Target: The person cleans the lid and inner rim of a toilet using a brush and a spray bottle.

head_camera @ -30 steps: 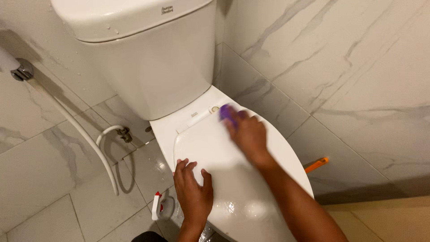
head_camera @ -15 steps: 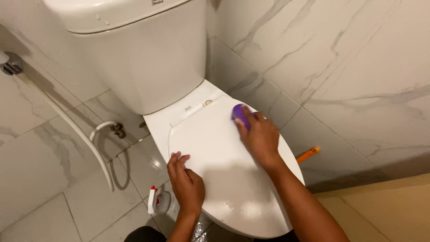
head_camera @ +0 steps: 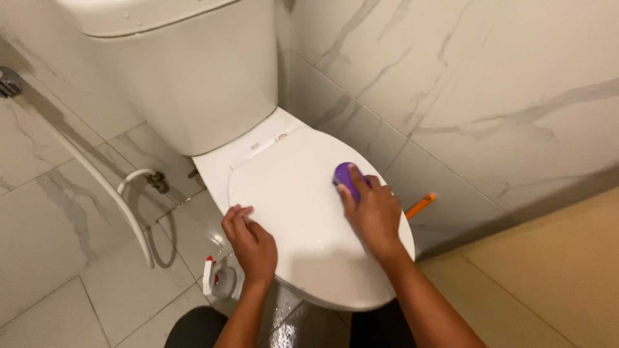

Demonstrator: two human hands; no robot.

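Observation:
A white toilet with its lid (head_camera: 303,212) closed fills the middle of the head view, its cistern (head_camera: 187,71) behind. My right hand (head_camera: 373,212) presses a purple scrubber (head_camera: 344,175) onto the right side of the lid. My left hand (head_camera: 250,241) rests with fingers spread on the lid's left edge, holding nothing. Small water drops speckle the lid.
A white hose (head_camera: 109,193) runs down the marble wall on the left to a valve (head_camera: 157,182). A spray bottle with a red and white head (head_camera: 216,278) stands on the floor left of the bowl. An orange handle (head_camera: 420,205) sticks out behind the bowl on the right.
My right hand has slid the purple scrubber from the back of the lid toward me along its right side. The left hand stays on the left edge.

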